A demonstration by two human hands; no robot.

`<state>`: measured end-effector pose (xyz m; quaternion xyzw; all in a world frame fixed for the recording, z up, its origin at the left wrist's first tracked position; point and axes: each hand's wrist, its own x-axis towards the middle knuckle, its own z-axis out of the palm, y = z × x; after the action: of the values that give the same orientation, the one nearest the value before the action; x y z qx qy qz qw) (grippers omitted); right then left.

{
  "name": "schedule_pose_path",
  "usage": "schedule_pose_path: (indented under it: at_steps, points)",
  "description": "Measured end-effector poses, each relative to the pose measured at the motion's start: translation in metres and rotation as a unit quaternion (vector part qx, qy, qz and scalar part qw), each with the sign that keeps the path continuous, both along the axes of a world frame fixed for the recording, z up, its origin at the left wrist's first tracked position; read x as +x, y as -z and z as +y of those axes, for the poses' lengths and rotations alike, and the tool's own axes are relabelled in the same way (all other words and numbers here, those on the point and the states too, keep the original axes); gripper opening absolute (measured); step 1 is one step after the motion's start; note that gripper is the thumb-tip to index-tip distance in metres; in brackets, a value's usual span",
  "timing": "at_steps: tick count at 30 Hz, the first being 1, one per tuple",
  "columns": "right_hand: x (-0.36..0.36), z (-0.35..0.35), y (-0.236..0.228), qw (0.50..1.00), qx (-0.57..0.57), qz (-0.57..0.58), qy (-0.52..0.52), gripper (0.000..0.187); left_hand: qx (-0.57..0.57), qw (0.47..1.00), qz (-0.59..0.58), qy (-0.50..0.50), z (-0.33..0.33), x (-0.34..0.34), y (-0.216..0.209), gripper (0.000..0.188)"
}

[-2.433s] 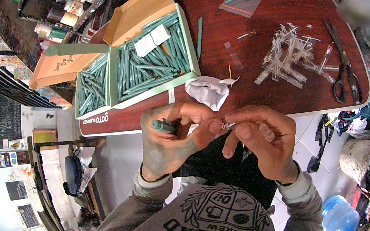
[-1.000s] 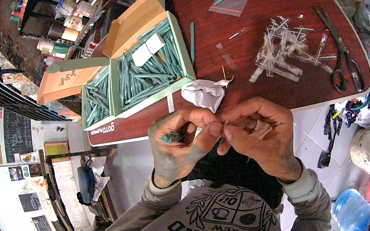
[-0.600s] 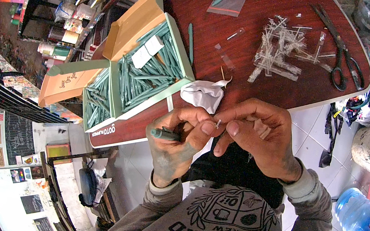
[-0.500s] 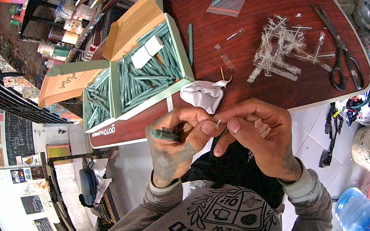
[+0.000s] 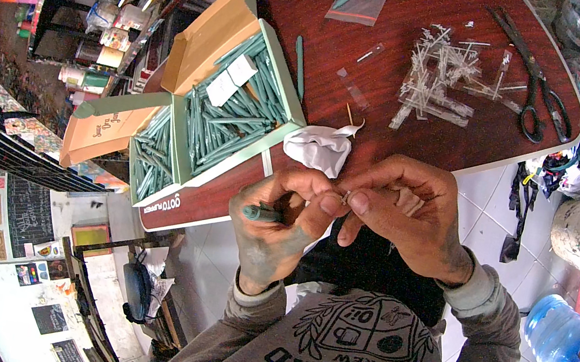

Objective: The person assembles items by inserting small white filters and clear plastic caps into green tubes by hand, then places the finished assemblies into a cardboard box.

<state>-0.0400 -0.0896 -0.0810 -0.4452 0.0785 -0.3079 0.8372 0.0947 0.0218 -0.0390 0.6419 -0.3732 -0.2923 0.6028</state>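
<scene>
My left hand (image 5: 266, 235) is closed, with a slim green pen (image 5: 263, 214) tucked in its curled fingers, one end poking out toward the left. Thumb and forefinger of that hand meet those of my right hand (image 5: 413, 210) over a tiny clear strip (image 5: 346, 196), mostly hidden by the fingertips. My right hand is closed in a pinch on this strip. Just beyond the hands, a crumpled white cloth (image 5: 317, 149) lies near the table edge, a thin pointed stick (image 5: 352, 117) at its far side.
Open green cardboard boxes (image 5: 180, 137) full of green pens stand left on the dark red table (image 5: 353, 130). A heap of clear strips (image 5: 433, 74) and black scissors (image 5: 534, 92) lie right. Pens rest on a plastic bag (image 5: 354, 12) at the back. A blue water jug (image 5: 554, 334) stands right.
My fingertips have drawn closer together, covering more of the small clear strip. The pen in my left hand has turned and shifted slightly right.
</scene>
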Motion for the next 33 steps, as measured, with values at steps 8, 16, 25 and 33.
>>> schedule_pose_path:
  at_steps: [8, 16, 25, 33]
  points:
    - [-0.0023, -0.0017, 0.0006, 0.999, 0.044, 0.0, -0.023, 0.019, -0.006, 1.0, -0.001, 0.003, -0.001, -0.0002, -0.0001, 0.01]
    - [-0.0007, -0.0018, 0.0027, 1.0, 0.011, 0.002, -0.01, 0.013, 0.001, 1.0, 0.012, 0.001, -0.0022, -0.0019, -0.001, 0.01]
    - [-0.0029, -0.004, -0.0015, 0.999, 0.024, 0.011, -0.023, 0.019, 0.001, 1.0, 0.003, -0.011, -0.0014, -0.0015, 0.0013, 0.01]
    - [-0.0021, -0.0045, -0.0008, 0.999, 0.025, 0.013, -0.032, 0.015, -0.004, 1.0, 0.01, 0.005, -0.0011, -0.0007, 0.0002, 0.011]
